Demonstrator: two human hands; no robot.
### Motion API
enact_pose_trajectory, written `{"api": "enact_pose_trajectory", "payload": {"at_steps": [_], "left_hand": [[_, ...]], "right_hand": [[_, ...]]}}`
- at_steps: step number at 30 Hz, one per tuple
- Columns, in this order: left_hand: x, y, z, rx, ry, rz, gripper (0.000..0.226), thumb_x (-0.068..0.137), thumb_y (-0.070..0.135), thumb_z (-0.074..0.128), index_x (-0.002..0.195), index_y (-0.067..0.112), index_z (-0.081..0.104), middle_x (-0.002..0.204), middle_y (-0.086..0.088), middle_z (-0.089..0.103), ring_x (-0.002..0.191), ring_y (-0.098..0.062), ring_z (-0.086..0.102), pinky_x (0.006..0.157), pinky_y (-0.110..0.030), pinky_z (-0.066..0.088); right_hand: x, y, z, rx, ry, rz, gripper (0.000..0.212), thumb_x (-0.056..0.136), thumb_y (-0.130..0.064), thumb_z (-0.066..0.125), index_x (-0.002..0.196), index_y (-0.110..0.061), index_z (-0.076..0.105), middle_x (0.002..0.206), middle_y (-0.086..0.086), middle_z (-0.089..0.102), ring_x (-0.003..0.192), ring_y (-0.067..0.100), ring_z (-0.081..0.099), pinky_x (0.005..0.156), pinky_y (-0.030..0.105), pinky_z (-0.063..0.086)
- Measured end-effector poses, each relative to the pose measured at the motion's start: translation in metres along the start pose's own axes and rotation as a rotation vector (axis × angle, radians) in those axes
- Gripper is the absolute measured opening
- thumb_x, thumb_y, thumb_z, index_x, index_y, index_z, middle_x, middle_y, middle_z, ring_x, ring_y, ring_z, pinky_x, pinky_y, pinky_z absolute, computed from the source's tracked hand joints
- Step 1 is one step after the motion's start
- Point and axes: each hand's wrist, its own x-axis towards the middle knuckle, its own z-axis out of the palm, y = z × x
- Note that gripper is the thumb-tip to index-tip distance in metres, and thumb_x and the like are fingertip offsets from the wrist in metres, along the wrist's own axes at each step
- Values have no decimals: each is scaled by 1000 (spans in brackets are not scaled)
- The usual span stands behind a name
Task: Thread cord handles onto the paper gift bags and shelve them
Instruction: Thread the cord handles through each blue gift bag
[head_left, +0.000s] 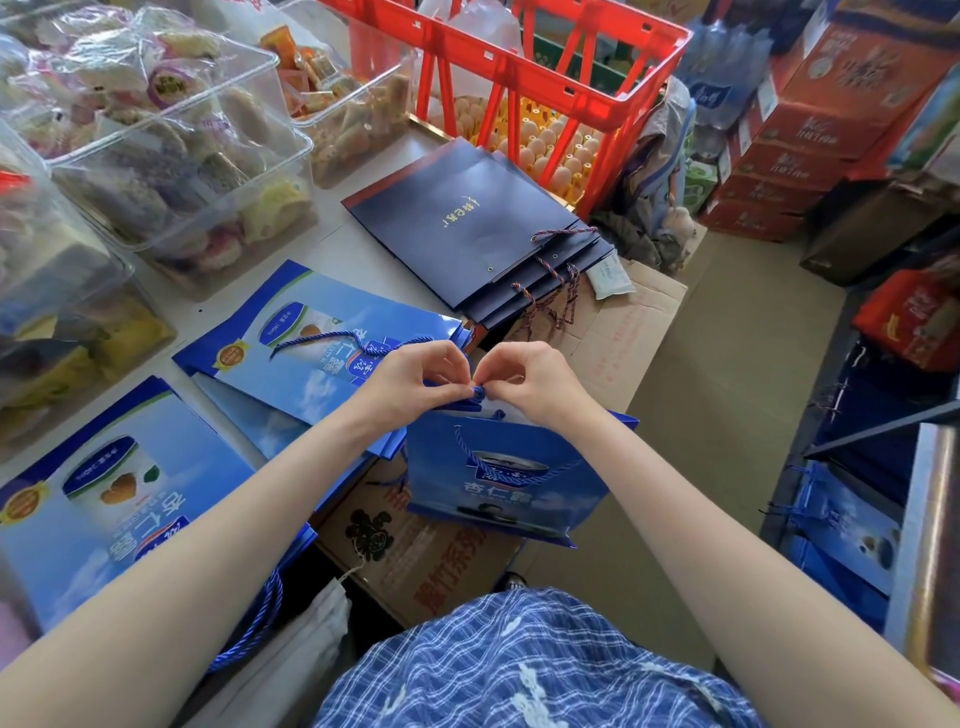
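— Hands first: how are they sitting?

— Both are reaching forward, wrists bent down, meeting at the top edge of the blue gift bag (506, 478). The left hand (415, 382) is pinching the end of the blue cord (477, 392) between thumb and curled fingers; the right hand (524, 379) is pinching the same cord end from the other side.

— Where is the bag?

— Hanging upright in front of the person, above a cardboard box (415, 551) just off the near edge of the bench (332, 223). One cord loop is already drooping down its front.

— Anything crowding them?

— Flat blue bags (322, 338) are lying left of the hands, navy bags (467, 223) farther off, a red crate (545, 78) beyond those, and clear snack tubs (171, 135) at far left.
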Motion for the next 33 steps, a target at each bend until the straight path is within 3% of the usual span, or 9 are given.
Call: {"api": "enact_pose_trajectory", "payload": {"at_steps": [4, 8, 11, 15, 17, 20, 24, 28, 33], "left_hand": [[-1, -1, 2, -10, 46, -39, 18, 80, 11, 71, 78, 22, 58, 78, 4, 67, 76, -7, 65, 76, -17, 50], [0, -4, 7, -2, 104, -64, 17, 80, 11, 70, 78, 23, 57, 78, 3, 68, 74, -11, 65, 74, -21, 51], [1, -1, 12, 2, 119, -60, 14, 80, 13, 71, 78, 20, 59, 78, 4, 66, 76, -16, 65, 75, -26, 52], [5, -3, 1, -6, 237, -181, 8, 87, 21, 62, 80, 18, 62, 87, 3, 65, 84, -13, 61, 78, -23, 45], [8, -6, -6, 21, 161, -353, 16, 90, 25, 56, 76, 19, 63, 84, 0, 66, 81, -18, 62, 78, -31, 47], [7, 2, -10, 9, -73, -560, 24, 94, 31, 50, 86, 13, 64, 77, -1, 60, 68, -14, 54, 69, -25, 45], [9, 17, -8, -124, -293, -615, 22, 94, 34, 50, 99, 20, 66, 88, 3, 67, 84, -11, 63, 80, -24, 43], [13, 21, 8, -253, -329, -646, 19, 97, 21, 46, 99, 22, 64, 91, 2, 69, 85, -9, 63, 79, -22, 44], [6, 7, 29, -263, -296, -573, 19, 91, 14, 56, 106, 23, 63, 102, 1, 67, 88, -9, 63, 83, -25, 49]], "right_hand": [[-1, 3, -1, 110, -11, 2, 19, 82, 4, 65, 88, -14, 63, 83, -1, 68, 84, 15, 67, 84, 28, 54], [-4, 3, 0, 125, -86, 13, 26, 78, -3, 72, 99, -15, 62, 91, -1, 66, 87, 14, 64, 81, 21, 54], [-4, 1, 8, 19, 43, 20, 20, 76, -12, 76, 92, -15, 65, 87, -1, 64, 77, 10, 60, 69, 13, 49], [-5, -1, 9, 100, 132, -8, 12, 78, -8, 74, 81, -15, 65, 76, 0, 64, 67, 13, 64, 67, 16, 52], [-5, -1, 7, 79, 165, -51, 14, 77, -6, 74, 78, -15, 64, 77, -1, 63, 67, 12, 63, 68, 17, 54], [-3, 0, 5, 39, 225, -108, 12, 77, -6, 74, 82, -13, 65, 82, -2, 62, 69, 8, 59, 69, 16, 53], [-5, 8, 7, -49, 213, -162, 16, 77, -6, 73, 91, -7, 66, 85, 1, 63, 69, 11, 57, 70, 20, 52], [-16, 24, 15, -58, 253, -148, 13, 78, -6, 72, 89, -10, 66, 88, 1, 63, 72, 12, 58, 73, 30, 55], [-18, 23, 8, 65, 248, -138, 19, 78, -7, 73, 90, -18, 63, 89, -3, 65, 82, 12, 62, 77, 24, 55]]}}
